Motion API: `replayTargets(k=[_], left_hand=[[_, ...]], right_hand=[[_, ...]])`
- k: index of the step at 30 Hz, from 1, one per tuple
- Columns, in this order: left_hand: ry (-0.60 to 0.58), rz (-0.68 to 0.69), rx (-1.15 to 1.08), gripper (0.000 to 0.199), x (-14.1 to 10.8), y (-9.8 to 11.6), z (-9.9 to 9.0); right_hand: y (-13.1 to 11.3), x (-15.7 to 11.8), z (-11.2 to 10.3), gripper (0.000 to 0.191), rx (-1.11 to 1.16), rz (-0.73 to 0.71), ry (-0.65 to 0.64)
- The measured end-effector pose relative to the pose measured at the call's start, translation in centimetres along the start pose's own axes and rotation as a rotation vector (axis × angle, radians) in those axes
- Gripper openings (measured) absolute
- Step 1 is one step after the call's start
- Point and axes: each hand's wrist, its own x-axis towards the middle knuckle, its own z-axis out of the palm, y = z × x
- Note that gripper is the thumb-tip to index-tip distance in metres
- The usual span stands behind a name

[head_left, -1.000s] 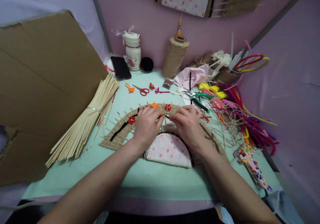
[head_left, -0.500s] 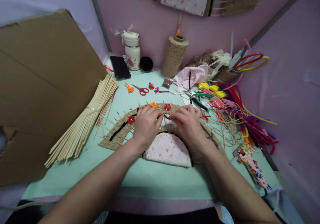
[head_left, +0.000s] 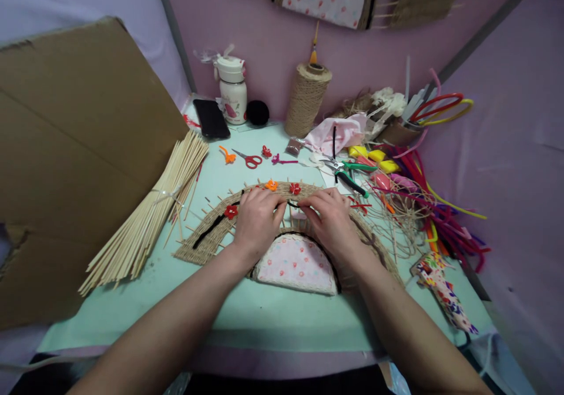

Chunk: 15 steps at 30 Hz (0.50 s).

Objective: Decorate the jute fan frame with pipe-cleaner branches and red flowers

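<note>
A fan-shaped woven twine piece (head_left: 200, 245) with thin sticks jutting from its rim lies flat before me. Red flowers (head_left: 231, 211) and an orange flower (head_left: 271, 186) sit along its upper band. At its base is a half-round pad (head_left: 296, 264) of dotted pink fabric edged in black. My left hand (head_left: 259, 221) pinches a black pipe cleaner (head_left: 293, 205) at the inner edge of the band. Fingers of my right hand (head_left: 328, 213) are closed on the same pipe cleaner, a short stretch to the right. Both hands hide parts of the weave.
On the left lies a bundle of sticks (head_left: 145, 213) beside a cardboard sheet (head_left: 83, 136). Behind the weave are red scissors (head_left: 252, 161), green-handled pliers (head_left: 352, 183) and a twine spool (head_left: 308, 98). Colourful pipe cleaners (head_left: 458, 236) and a patterned glue gun (head_left: 445, 292) are at right.
My right hand's fingertips have shifted slightly, and a little more of the black pipe cleaner shows between the two hands. The woven piece stays in place.
</note>
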Motion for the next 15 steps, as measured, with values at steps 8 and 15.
replayTargets(k=[8, 15], left_hand=[[-0.044, -0.02, 0.002, 0.012, 0.03, 0.24, -0.06], [-0.03, -0.011, 0.007, 0.012, -0.08, 0.01, 0.11]], right_hand=[[-0.17, -0.11, 0.52, 0.018, -0.019, 0.028, -0.018], [-0.3, -0.26, 0.55, 0.021, 0.011, 0.011, -0.022]])
